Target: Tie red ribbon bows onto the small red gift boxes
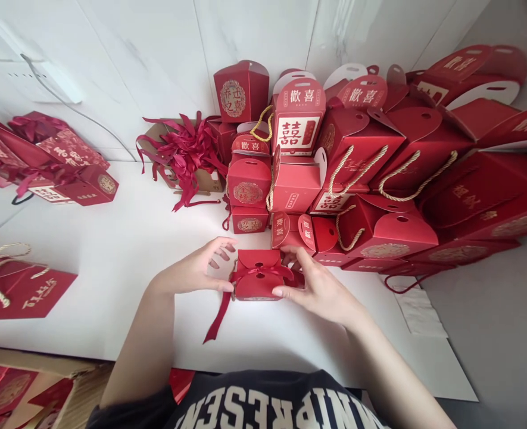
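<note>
A small red gift box [258,273] tied with a red ribbon [221,313] sits on the white table [124,256] in front of me. My left hand [198,268] grips its left side, thumb against the ribbon and fingers curled over the top. On the right side my right hand [319,286] pinches the ribbon's end against the box. One ribbon tail trails down and left across the table.
A large pile of red gift boxes and rope-handled bags [356,161] is stacked against the wall behind. A cardboard box of loose red ribbons [185,152] stands at the back. More red bags lie at left [19,289] and far left [62,167].
</note>
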Demonstrator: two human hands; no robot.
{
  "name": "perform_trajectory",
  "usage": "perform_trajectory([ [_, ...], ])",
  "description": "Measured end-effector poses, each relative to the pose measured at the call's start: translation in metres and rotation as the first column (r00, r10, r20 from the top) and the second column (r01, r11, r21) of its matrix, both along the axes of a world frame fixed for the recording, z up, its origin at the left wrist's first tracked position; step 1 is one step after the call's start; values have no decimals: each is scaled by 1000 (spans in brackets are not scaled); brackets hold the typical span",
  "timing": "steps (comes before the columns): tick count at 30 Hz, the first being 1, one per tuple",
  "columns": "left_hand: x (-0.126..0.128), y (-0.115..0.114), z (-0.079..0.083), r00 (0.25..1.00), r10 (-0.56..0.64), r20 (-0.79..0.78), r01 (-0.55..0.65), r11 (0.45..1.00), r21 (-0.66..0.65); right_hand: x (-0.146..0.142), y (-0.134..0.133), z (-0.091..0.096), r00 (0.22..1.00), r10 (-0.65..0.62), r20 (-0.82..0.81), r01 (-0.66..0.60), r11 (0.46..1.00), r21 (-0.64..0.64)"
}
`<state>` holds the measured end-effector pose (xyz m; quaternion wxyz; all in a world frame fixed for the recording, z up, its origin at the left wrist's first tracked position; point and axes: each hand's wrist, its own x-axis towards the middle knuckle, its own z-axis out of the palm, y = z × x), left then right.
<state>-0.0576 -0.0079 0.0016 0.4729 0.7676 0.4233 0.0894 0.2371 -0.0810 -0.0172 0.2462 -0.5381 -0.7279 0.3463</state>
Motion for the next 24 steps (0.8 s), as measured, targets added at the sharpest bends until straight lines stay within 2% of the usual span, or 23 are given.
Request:
perform_trajectory([
  [2,4,-7,-2,1000,-5,2,5,1000,13,-1,-7,2,998,29,58,-31,998,45],
  [5,16,-20,-6,993,-119,1,118,991,-60,-3,-16,0,987,64,150,-87,984,154],
  [7,26,-30,-7,985,-174,-16,172,983,-69,-3,-21,-2,973,139,184,-173,968,185],
  [10,33,-44,-5,974,-225,-34,224,974,-26,-1,-31,-2,940,283,191,-307,945,112],
  [12,29,-54,0,976,-215,-37,215,977,-5,5,-40,0,934,305,185,-322,944,69],
  [14,18,-63,7,990,-130,-54,131,991,15,14,-51,2,941,273,200,-285,958,35],
  [16,0,-73,14,996,32,-83,-27,998,62,28,-63,1,945,228,236,-230,973,-18],
  [18,-25,-82,19,961,257,-98,-237,955,178,44,-76,-4,944,154,292,-147,988,-45],
  [19,-38,-86,22,915,397,-73,-364,889,279,52,-82,-7,942,89,323,-81,996,-38],
  [20,-52,-90,24,837,548,-4,-504,773,386,60,-88,-12,937,36,346,-27,999,-32],
  [21,-67,-93,25,721,682,120,-646,600,472,67,-93,-16,934,0,358,6,1000,-16],
  [22,-82,-95,27,571,771,283,-769,381,513,73,-97,-20,932,-28,362,29,1000,2],
  [23,-97,-96,27,422,797,431,-841,167,514,78,-100,-24,930,-54,363,51,999,18],
  [24,-111,-97,28,294,785,545,-860,-31,509,82,-103,-27,931,-70,358,63,997,33],
])
